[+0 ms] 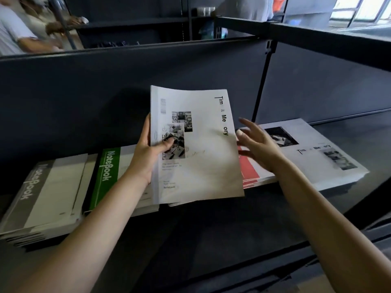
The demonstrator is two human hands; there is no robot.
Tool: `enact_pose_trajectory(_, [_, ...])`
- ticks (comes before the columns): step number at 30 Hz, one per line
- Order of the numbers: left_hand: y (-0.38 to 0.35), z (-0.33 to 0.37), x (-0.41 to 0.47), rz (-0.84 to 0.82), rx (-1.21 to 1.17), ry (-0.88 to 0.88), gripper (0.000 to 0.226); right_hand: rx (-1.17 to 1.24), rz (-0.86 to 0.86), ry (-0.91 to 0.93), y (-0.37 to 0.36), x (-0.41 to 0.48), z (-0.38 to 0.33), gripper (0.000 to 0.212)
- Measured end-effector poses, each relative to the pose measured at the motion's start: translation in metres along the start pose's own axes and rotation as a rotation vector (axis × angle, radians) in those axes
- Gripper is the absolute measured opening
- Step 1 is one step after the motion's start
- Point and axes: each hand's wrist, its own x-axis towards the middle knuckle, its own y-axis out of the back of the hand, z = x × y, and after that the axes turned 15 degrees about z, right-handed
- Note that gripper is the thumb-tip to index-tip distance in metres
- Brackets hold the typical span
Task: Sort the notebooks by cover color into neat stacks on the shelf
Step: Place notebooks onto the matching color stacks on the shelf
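Here, a person sorts notebooks on a dark metal shelf point(211, 229), seen from a camera on their own head. The left hand point(148, 149) holds a white notebook point(201, 155) lifted above the middle of the shelf, with its cover towards the viewer. The cover shows black-and-white photos and black lettering. The left fingers point(146, 125) curl round the spine edge, and the thumb presses on the cover, so the book is pinched between them. The right hand point(258, 142) hovers just beside the book's right edge. Its fingers point(247, 123) are spread and relaxed, holding nothing, and it is not clear whether they touch the cover.

Four stacks lie flat along the shelf. A grey stack point(42, 193) sits at the left end, with a green stack point(110, 172) beside it. A red stack point(248, 168) is partly hidden behind the lifted book. A white stack point(317, 157) with the same cover design sits towards the right end.

The step in hand appears to be filing this white book by colour. The next move likely means carrying it right, past the red stack. It then needs laying flat on the white stack, with both hands squaring its edges to the books beneath
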Motion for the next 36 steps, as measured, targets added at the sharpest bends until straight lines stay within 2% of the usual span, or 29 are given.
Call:
enact_pose_trajectory(2, [-0.017, -0.001, 0.000, -0.011, -0.024, -0.003, 0.081, 0.155, -0.164, -0.108, 0.001, -0.007, -0.004, 0.060])
enact_pose_trajectory(4, [-0.032, -0.003, -0.002, -0.024, -0.046, 0.009, 0.080, 0.122, -0.184, -0.055, 0.005, -0.013, -0.003, 0.057])
enact_pose_trajectory(8, [-0.063, -0.014, -0.003, -0.077, -0.047, 0.065, 0.081, 0.007, 0.067, -0.057, 0.030, -0.022, 0.000, 0.049])
enact_pose_trajectory(11, [-0.089, -0.022, 0.002, -0.188, -0.065, 0.202, 0.081, -0.250, 0.325, -0.003, 0.053, -0.026, 0.002, 0.050])
enact_pose_trajectory(15, [-0.131, -0.027, -0.001, -0.383, -0.043, 0.313, 0.061, -0.557, 0.619, 0.011, 0.084, -0.024, 0.008, 0.067])
enact_pose_trajectory(17, [-0.150, -0.034, 0.002, -0.457, 0.064, 0.280, 0.055, -0.681, 0.700, 0.001, 0.092, -0.021, 0.016, 0.070])
enact_pose_trajectory(19, [-0.161, -0.045, 0.013, -0.555, 0.356, 0.103, 0.051, -0.728, 0.725, -0.027, 0.092, -0.016, 0.027, 0.071])
enact_pose_trajectory(22, [-0.159, -0.059, 0.020, -0.637, 0.898, -0.138, 0.061, -0.777, 0.688, -0.101, 0.092, -0.012, 0.043, 0.056])
enact_pose_trajectory(24, [-0.156, -0.068, 0.016, -0.622, 1.052, -0.230, 0.067, -0.825, 0.684, -0.115, 0.095, -0.009, 0.050, 0.046])
enact_pose_trajectory(27, [-0.154, -0.075, 0.009, -0.564, 1.080, -0.361, 0.067, -0.914, 0.690, -0.026, 0.089, -0.013, 0.048, 0.046])
enact_pose_trajectory(29, [-0.154, -0.075, 0.009, -0.535, 1.054, -0.388, 0.066, -0.871, 0.629, 0.061, 0.073, -0.022, 0.042, 0.047])
enact_pose_trajectory(32, [-0.153, -0.075, 0.007, -0.512, 0.993, -0.406, 0.062, -0.833, 0.408, 0.067, 0.033, -0.040, 0.034, 0.057])
enact_pose_trajectory(34, [-0.153, -0.076, 0.007, -0.499, 0.974, -0.436, 0.060, -1.011, 0.244, 0.046, 0.012, -0.045, 0.040, 0.071])
enact_pose_trajectory(36, [-0.154, -0.080, 0.010, -0.499, 0.996, -0.454, 0.062, -1.151, 0.156, 0.064, 0.006, -0.047, 0.044, 0.077])
